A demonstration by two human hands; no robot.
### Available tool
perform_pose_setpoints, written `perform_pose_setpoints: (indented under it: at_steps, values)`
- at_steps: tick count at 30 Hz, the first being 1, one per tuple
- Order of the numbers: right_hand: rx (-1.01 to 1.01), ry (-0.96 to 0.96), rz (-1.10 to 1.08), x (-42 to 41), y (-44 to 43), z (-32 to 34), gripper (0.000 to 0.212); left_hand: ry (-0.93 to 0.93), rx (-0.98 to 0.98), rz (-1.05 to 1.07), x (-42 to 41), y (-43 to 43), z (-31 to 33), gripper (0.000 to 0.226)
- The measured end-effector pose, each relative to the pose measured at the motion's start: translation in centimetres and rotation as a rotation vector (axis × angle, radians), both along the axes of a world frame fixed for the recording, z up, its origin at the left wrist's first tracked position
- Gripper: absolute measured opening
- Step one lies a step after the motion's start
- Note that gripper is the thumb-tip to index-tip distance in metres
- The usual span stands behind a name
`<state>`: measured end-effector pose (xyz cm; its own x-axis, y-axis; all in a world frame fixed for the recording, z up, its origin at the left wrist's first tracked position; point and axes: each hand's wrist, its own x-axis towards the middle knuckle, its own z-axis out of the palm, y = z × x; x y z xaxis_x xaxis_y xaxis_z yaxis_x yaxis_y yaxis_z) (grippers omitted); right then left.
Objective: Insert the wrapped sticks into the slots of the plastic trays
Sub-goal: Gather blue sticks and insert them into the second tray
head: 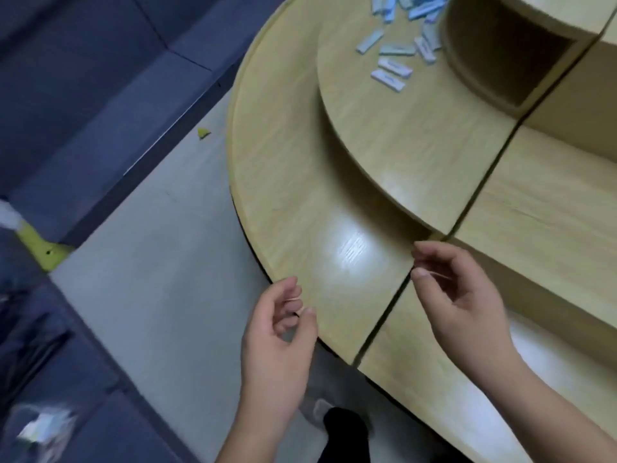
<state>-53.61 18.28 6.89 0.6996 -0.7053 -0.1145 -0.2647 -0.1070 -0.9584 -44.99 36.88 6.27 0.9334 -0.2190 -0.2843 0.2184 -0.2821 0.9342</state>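
My right hand (pixel 460 295) hovers over the near edge of the counter (pixel 293 195), fingers loosely curled, thumb and forefinger apart, nothing in it that I can make out. My left hand (pixel 280 332) hangs just off the counter's rim, over the floor, curled the same loose way and also holding nothing. The picture is blurred, so I can't read fine detail at the fingertips.

The wrapped sticks (pixel 400 38) are well apart from both hands. They lie scattered ahead on the raised tier (pixel 384 145), close beside a rounded wooden cubby (pixel 500 61). They are pale blue and white flat packets pointing every which way. The nearest two (pixel 389 75) lie side by side, long axes slanting from far-left to near-right.

Judgement: the pile sits forward of the gap between my hands, a little nearer the right one, so that is the natural hand to reach with. A pinch across the short width of a near stick looks easiest.

No plastic trays in view, so I can't tell where the slots are. Nothing seems inserted yet.

Off to the left is a dark blue sofa (pixel 83 78).
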Motion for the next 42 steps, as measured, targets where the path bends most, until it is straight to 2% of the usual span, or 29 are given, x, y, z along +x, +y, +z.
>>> perform_pose_setpoints:
  at_steps: [4, 9, 16, 21, 29, 36, 42]
  values:
    - [0.016, -0.011, 0.001, 7.0, 4.4, 1.5, 0.028, -0.037, 0.047, -0.108, 7.4, 4.6, 1.8, 0.042]
    - [0.004, -0.009, -0.001, 13.6, 6.3, 2.7, 0.028, -0.082, 0.061, -0.131, 15.2, 6.1, 3.4, 0.042]
    - [-0.073, 0.033, -0.252, 21.5, 2.6, 0.2, 0.03, -0.162, 0.116, -0.299, 28.8, 2.0, 3.1, 0.04]
    - [-0.131, 0.17, -0.43, 27.2, -0.7, -2.6, 0.032, -0.163, 0.119, -0.523, 38.3, -4.4, 2.4, 0.04]
    - [-0.06, 0.283, -0.747, 33.7, -4.4, -2.1, 0.039, -0.224, 0.191, -0.887, 48.0, -17.6, 1.8, 0.049]
    - [-0.169, 0.555, -0.927, 39.6, -8.0, -4.6, 0.06, -0.384, 0.134, -1.284, 54.1, -30.8, -0.8, 0.061]
    - [-0.005, 0.694, -1.258, 45.5, -12.9, -6.6, 0.098, -0.654, 0.147, -1.53, 61.1, -42.9, -4.1, 0.083]
